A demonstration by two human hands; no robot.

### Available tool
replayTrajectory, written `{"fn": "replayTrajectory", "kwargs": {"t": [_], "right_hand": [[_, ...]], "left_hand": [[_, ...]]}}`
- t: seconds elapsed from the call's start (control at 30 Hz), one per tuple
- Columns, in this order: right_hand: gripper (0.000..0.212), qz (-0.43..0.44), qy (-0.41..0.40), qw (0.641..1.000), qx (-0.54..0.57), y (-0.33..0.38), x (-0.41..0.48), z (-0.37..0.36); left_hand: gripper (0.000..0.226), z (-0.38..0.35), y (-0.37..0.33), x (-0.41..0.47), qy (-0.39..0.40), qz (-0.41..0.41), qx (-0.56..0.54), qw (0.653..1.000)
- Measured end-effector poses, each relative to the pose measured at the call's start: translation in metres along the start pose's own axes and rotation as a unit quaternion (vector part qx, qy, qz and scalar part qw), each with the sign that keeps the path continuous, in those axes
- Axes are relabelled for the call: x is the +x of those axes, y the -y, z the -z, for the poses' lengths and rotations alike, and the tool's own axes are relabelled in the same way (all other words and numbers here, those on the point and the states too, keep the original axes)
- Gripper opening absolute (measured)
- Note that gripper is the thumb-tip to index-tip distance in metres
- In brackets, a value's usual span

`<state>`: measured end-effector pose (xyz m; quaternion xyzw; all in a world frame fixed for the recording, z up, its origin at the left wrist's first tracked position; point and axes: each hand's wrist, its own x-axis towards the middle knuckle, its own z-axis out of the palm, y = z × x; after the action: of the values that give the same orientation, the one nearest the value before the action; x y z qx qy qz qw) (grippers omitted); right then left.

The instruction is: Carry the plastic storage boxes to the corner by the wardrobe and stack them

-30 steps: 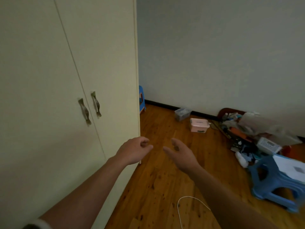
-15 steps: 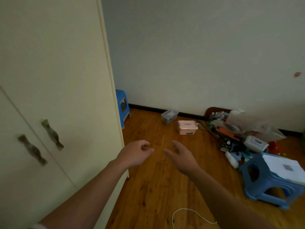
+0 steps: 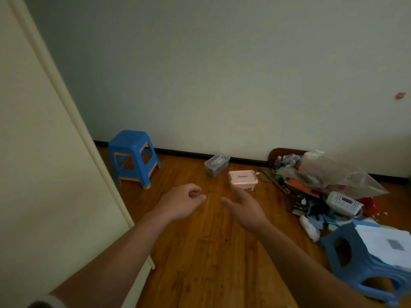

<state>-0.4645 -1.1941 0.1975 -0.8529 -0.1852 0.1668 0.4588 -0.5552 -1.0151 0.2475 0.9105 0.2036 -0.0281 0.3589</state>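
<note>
Lowest in the frame, two bare forearms reached forward over the wooden floor (image 3: pixel 200 258). The left hand (image 3: pixel 180 202) hung with its fingers loosely curled and held nothing. The right hand (image 3: pixel 244 210) was spread and relaxed, thumb apart, and it too held nothing.

At the lower right stood a blue stool (image 3: pixel 342 252) with white paper (image 3: pixel 387 243) lying on its seat. The cream wardrobe (image 3: pixel 44 174) filled the left side, its front edge running from the upper left down to the floor.

Just past the right hand's fingertips, at centre frame, sat the pink storage box (image 3: pixel 242 181). It was small and rectangular, with its lid on and a flat handle set into the lid. Beyond it, near the dark baseboard (image 3: pixel 189 153), sat the clear storage box (image 3: pixel 216 164), grey-tinted, with small pale items showing inside. The two boxes were near each other but apart.

Right of them a clutter pile (image 3: pixel 315 174) of bags and a white mesh basket (image 3: pixel 343 202) spread along the floor. Left of centre a second blue stool (image 3: pixel 133 156) stood in the corner beside the wardrobe. Bare planks lay between that stool and the boxes. A plain pale wall (image 3: pixel 222 74) closed the far side.
</note>
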Motion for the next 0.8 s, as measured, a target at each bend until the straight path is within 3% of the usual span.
{"fn": "replayTrajectory", "kwargs": {"t": [0.47, 0.8], "right_hand": [[0.069, -0.053, -0.041, 0.998, -0.003, -0.017, 0.141, 0.047], [0.065, -0.052, -0.065, 0.996, -0.018, 0.016, 0.275, 0.067]], "left_hand": [[0.047, -0.013, -0.044, 0.165, 0.030, -0.017, -0.003, 0.999], [0.043, 0.028, -0.047, 0.320, 0.021, -0.046, -0.002, 0.999]]}}
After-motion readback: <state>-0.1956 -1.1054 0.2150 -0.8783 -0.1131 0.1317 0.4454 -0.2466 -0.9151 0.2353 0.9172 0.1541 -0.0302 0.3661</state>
